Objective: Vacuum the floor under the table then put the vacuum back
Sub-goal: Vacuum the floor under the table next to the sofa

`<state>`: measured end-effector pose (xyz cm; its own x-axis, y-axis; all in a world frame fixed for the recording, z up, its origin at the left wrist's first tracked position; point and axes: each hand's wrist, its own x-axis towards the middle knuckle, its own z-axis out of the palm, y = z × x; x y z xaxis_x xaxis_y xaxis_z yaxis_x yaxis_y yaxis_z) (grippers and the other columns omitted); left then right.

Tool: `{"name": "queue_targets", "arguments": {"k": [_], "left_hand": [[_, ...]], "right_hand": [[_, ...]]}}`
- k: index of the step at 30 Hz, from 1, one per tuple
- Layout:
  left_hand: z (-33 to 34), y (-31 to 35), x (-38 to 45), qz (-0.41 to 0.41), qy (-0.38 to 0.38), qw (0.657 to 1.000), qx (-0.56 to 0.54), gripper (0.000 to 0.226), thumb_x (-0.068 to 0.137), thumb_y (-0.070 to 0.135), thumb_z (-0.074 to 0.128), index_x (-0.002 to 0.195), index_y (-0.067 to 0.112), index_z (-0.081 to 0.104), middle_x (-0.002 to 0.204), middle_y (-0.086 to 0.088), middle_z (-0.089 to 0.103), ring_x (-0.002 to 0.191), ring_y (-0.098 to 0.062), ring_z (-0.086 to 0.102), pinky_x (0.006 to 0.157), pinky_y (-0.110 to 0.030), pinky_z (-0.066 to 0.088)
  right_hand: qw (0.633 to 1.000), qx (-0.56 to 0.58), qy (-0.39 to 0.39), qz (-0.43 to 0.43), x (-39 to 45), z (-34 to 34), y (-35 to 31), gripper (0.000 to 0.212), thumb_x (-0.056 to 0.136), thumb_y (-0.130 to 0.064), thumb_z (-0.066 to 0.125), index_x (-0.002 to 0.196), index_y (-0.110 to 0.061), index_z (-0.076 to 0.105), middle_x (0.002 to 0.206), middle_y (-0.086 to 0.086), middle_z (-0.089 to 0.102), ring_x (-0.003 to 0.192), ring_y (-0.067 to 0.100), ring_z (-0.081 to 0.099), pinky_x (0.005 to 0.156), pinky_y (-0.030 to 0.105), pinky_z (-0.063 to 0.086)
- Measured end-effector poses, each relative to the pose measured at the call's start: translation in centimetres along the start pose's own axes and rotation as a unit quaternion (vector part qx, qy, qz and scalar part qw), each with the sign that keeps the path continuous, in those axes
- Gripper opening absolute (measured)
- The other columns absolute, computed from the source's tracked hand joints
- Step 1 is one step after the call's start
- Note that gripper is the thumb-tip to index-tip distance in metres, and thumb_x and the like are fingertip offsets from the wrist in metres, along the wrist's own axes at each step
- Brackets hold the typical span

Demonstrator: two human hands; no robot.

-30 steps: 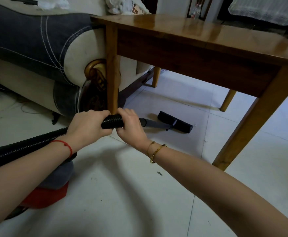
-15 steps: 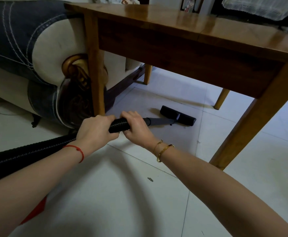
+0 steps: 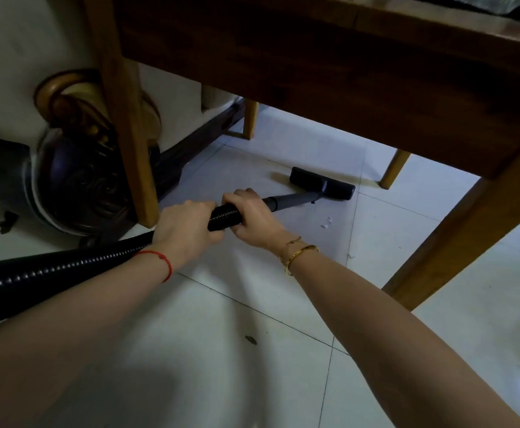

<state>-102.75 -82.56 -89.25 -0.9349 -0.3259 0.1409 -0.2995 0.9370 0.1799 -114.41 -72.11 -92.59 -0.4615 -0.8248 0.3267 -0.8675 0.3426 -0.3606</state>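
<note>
We are holding the hose (image 3: 98,264) with both hands near the middle of the frame: the left hand (image 3: 184,230) is wrapping its fingers round the ribbed black part, and the right hand (image 3: 252,217) is gripping just ahead of it, fingers curled over the end where the ribs are meeting the grey tube (image 3: 292,200). The tube is running up and to the right to the flat black head (image 3: 322,187), which is lying on the pale tiled floor (image 3: 283,350) under the table (image 3: 329,66), between its legs. The hose is trailing off to the lower left edge, and the vacuum's body is not showing. A sofa (image 3: 76,168) is filling the upper left, close beside the near left table leg. Small white scraps (image 3: 326,223) are lying on the tiles right of our right hand, and a dark speck (image 3: 251,340) is sitting lower in the frame. We are judging the ribbed hose to be soft and bendy, so it is likely giving poor steering on its own; the tube looks stiff and light, and the better hold is where our right hand is sitting, at the joint, with the left hand taking the hose's slack. The head should be sliding easily on smooth tile, though it could be knocking against the table legs.
</note>
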Motion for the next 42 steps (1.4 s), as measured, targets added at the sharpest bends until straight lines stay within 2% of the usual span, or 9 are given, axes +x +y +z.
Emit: {"name": "queue_targets", "arguments": {"k": [3, 10, 14, 18, 21, 26, 33, 37, 42], "left_hand": [[0.5, 0.2, 0.5, 0.000, 0.001, 1.000, 0.000, 0.022, 0.087, 0.038, 0.058, 0.097, 0.019, 0.056, 0.088, -0.002, 0.066, 0.082, -0.025, 0.064, 0.059, -0.028, 0.037], [0.0, -0.4, -0.5, 0.007, -0.002, 1.000, -0.001, 0.020, 0.086, 0.039, 0.058, 0.090, 0.020, 0.052, 0.083, -0.003, 0.065, 0.076, -0.026, 0.063, 0.057, -0.028, 0.036], [-1.4, -1.3, -2.7, 0.015, 0.005, 1.000, 0.001, 0.020, 0.086, 0.040, 0.057, 0.089, 0.021, 0.052, 0.078, 0.000, 0.061, 0.074, -0.025, 0.062, 0.056, -0.028, 0.037], [-3.0, -2.9, -5.6, 0.017, 0.020, 1.000, -0.002, 0.018, 0.085, 0.041, 0.058, 0.090, 0.024, 0.055, 0.076, 0.002, 0.063, 0.071, -0.024, 0.063, 0.058, -0.030, 0.044], [-4.5, -3.9, -7.7, 0.013, 0.018, 1.000, -0.005, 0.018, 0.085, 0.041, 0.058, 0.088, 0.024, 0.054, 0.074, 0.003, 0.062, 0.068, -0.022, 0.062, 0.057, -0.029, 0.040], [-7.2, -5.8, -10.9, 0.009, 0.029, 0.999, 0.025, 0.022, 0.085, 0.043, 0.058, 0.100, 0.027, 0.058, 0.077, 0.004, 0.064, 0.070, -0.020, 0.064, 0.056, -0.028, 0.039], [-9.6, -8.6, -14.1, 0.008, 0.058, 0.997, 0.047, 0.016, 0.082, 0.045, 0.060, 0.091, 0.032, 0.056, 0.066, 0.008, 0.059, 0.061, -0.014, 0.061, 0.050, -0.026, 0.041], [-10.6, -9.4, -15.4, -0.002, 0.057, 0.996, 0.063, 0.017, 0.083, 0.046, 0.059, 0.094, 0.034, 0.056, 0.066, 0.008, 0.059, 0.060, -0.012, 0.058, 0.047, -0.024, 0.037], [-10.9, -10.1, -15.9, -0.016, 0.054, 0.996, 0.071, 0.019, 0.082, 0.047, 0.059, 0.094, 0.032, 0.057, 0.068, 0.007, 0.060, 0.062, -0.013, 0.060, 0.053, -0.027, 0.044]], "right_hand": [[1.000, -0.006, -0.010, 0.005, 0.1, 0.0, 0.5, 0.018, 0.068, -0.001, 0.060, 0.084, -0.007, 0.054, 0.078, 0.012, 0.056, 0.073, 0.029, 0.049, 0.070, 0.044, 0.045], [1.000, 0.005, 0.012, 0.014, -0.7, 0.3, -0.8, 0.021, 0.067, 0.002, 0.061, 0.085, -0.006, 0.055, 0.077, 0.009, 0.054, 0.074, 0.025, 0.045, 0.067, 0.039, 0.042], [0.999, 0.013, 0.029, 0.009, -1.7, 0.3, -3.2, 0.021, 0.069, 0.003, 0.061, 0.087, -0.006, 0.055, 0.079, 0.009, 0.053, 0.077, 0.025, 0.046, 0.068, 0.030, 0.033], [0.999, 0.028, 0.039, 0.003, -2.4, 0.6, -6.4, 0.018, 0.072, 0.001, 0.062, 0.087, -0.007, 0.055, 0.079, 0.007, 0.052, 0.077, 0.022, 0.043, 0.068, 0.030, 0.034], [0.998, 0.039, 0.041, -0.004, -2.8, 0.7, -9.0, 0.017, 0.073, 0.001, 0.062, 0.087, -0.008, 0.054, 0.079, 0.004, 0.050, 0.079, 0.020, 0.042, 0.068, 0.029, 0.034], [0.997, 0.054, 0.047, -0.015, -3.1, 0.8, -13.3, 0.018, 0.072, 0.000, 0.061, 0.087, -0.008, 0.053, 0.080, 0.005, 0.050, 0.080, 0.021, 0.043, 0.068, 0.031, 0.036], [0.995, 0.075, 0.059, -0.020, -3.1, 0.7, -18.3, 0.022, 0.075, -0.002, 0.059, 0.086, -0.016, 0.048, 0.080, -0.003, 0.045, 0.077, 0.016, 0.040, 0.067, 0.025, 0.026], [0.995, 0.084, 0.058, -0.022, -3.1, 0.9, -20.2, 0.019, 0.076, -0.002, 0.060, 0.086, -0.014, 0.050, 0.080, -0.001, 0.045, 0.079, 0.016, 0.039, 0.067, 0.024, 0.025], [0.994, 0.085, 0.059, -0.024, -2.6, 1.4, -20.8, 0.018, 0.076, -0.003, 0.061, 0.088, -0.013, 0.052, 0.081, 0.002, 0.049, 0.079, 0.015, 0.038, 0.067, 0.025, 0.027]]}}
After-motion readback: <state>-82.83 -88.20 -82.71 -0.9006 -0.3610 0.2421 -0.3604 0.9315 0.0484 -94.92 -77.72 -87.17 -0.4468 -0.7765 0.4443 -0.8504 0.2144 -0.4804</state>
